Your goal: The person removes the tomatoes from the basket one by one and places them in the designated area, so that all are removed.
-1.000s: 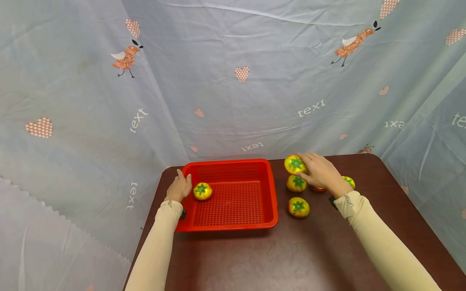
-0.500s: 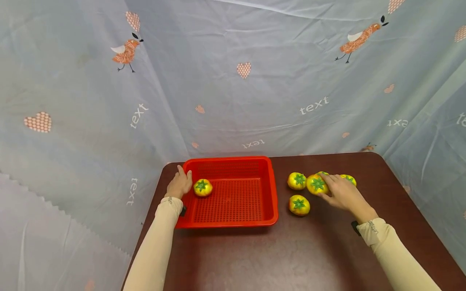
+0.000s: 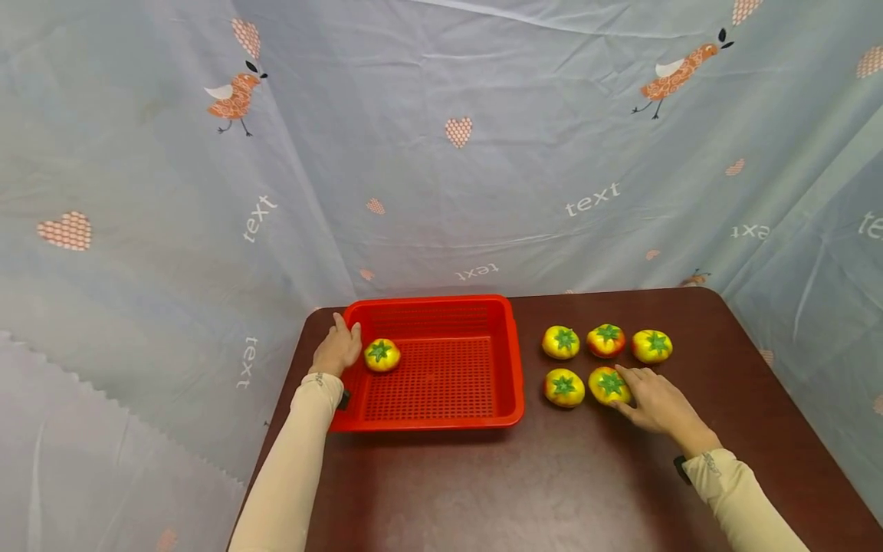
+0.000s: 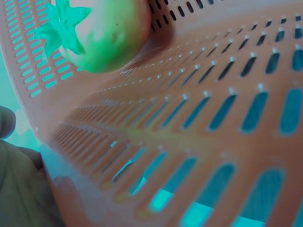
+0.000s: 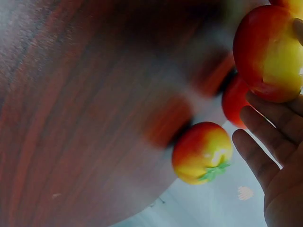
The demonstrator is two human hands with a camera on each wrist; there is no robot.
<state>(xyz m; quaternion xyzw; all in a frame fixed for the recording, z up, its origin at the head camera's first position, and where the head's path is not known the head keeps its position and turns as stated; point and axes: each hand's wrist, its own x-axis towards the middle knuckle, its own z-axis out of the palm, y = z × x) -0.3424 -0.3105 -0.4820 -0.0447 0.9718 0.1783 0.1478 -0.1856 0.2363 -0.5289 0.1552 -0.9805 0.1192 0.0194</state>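
In the head view my right hand [image 3: 655,402] holds a yellow-red tomato [image 3: 607,385] with a green leafy top, low over the table. Up close in the right wrist view, fingers and thumb lie around this tomato [image 5: 265,54]. Another tomato [image 3: 563,388] is just left of it. Behind are three more, a left tomato [image 3: 560,343], a middle tomato [image 3: 605,342] and a right tomato [image 3: 651,347]. My left hand [image 3: 336,349] rests at the left rim of a red slotted basket [image 3: 513,360], thumb and index finger extended. Inside the basket sits one tomato [image 3: 382,355].
The dark brown table [image 3: 483,491] has a rounded far-right corner. A patterned grey-blue curtain [image 3: 414,169] hangs right behind its far edge and along both sides.
My right hand has carried the tomato from beside the basket rightward and then nearer to me, beside the front tomato. The back row of three is uncovered. My left hand stays put.
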